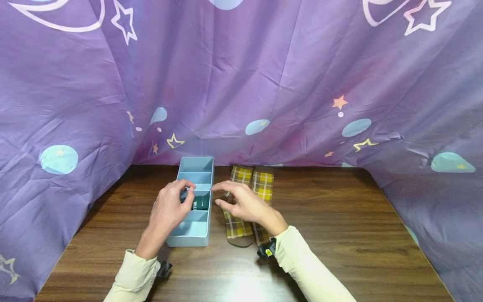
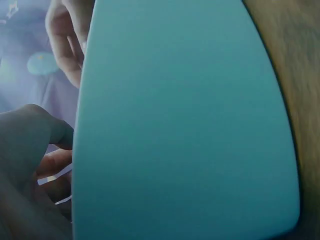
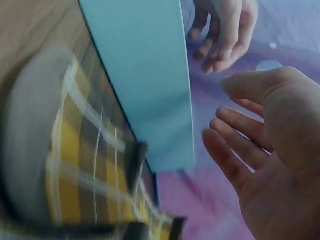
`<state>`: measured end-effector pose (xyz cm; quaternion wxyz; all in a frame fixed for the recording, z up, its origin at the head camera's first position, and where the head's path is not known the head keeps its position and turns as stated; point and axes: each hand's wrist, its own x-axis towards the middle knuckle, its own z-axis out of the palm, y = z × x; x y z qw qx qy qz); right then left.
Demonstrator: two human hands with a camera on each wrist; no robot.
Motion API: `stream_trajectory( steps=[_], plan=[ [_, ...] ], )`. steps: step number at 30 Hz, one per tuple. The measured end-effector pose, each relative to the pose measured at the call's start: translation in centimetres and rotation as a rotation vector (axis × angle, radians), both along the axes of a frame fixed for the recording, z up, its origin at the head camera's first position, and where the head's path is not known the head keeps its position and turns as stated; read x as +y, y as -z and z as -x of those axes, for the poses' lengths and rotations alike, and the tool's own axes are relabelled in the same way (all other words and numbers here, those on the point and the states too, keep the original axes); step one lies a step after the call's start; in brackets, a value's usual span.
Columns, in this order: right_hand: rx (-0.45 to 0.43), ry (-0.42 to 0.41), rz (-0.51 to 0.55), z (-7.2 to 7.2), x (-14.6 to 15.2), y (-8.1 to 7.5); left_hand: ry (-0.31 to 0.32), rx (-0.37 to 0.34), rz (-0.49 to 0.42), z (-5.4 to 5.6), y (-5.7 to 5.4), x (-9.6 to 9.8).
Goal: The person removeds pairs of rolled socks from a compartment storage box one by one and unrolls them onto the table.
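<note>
A long light-blue divided box [image 1: 187, 241] stands on the table, its side wall [image 2: 185, 120] filling most of the left wrist view. In a middle compartment lies a dark green packet [image 1: 202, 201] with white lettering, partly hidden by the left hand. My left hand [image 1: 170, 208] hovers over the box's left side, fingers loosely bent and nothing visible between them. Just right of the box, my right hand [image 1: 247, 204] is held in the air with thumb and fingers apart and holds nothing. Beneath it lie two long yellow-and-brown plaid fabric pieces [image 1: 263, 184], side by side; a rounded grey end [image 3: 35, 135] shows on one.
The brown wooden table [image 1: 339, 226] extends right of the plaid pieces and left of the box. A purple curtain [image 1: 241, 84] with stars and moons hangs behind and at both sides. The box's far end stands close to the curtain.
</note>
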<state>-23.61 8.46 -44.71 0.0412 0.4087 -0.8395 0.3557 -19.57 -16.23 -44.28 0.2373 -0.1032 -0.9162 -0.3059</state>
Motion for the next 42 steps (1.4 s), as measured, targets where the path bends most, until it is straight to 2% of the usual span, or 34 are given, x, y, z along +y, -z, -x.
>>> stream_trajectory(
  steps=[6,9,15,23,26,33,38,42],
  plan=[
    [0.019,-0.067,-0.038,-0.6,-2.5,0.1,-0.034,-0.020,-0.025,0.6,0.3,-1.4],
    [0.008,-0.088,-0.054,-0.7,-3.5,0.4,-0.051,-0.059,-0.028,0.7,0.6,-1.8],
    [-0.050,-0.093,-0.113,-0.7,-4.5,0.8,-0.090,-0.125,-0.042,0.9,1.3,-2.2],
    [-0.001,-0.088,-0.193,-0.3,-5.0,0.9,-0.096,-0.165,-0.074,1.6,2.5,-3.3],
    [0.016,-0.062,-0.235,-0.2,-5.2,0.8,-0.091,-0.188,-0.078,1.9,2.7,-3.8],
    [0.028,0.060,-0.365,-0.2,-6.2,0.4,-0.066,-0.256,-0.117,2.3,3.1,-4.6],
    [0.028,0.083,-0.430,-0.4,-6.8,-0.1,-0.070,-0.310,-0.151,2.2,3.3,-4.7],
    [0.031,0.089,-0.489,-0.6,-7.2,-0.3,-0.074,-0.320,-0.158,2.1,3.4,-4.7]
  ],
)
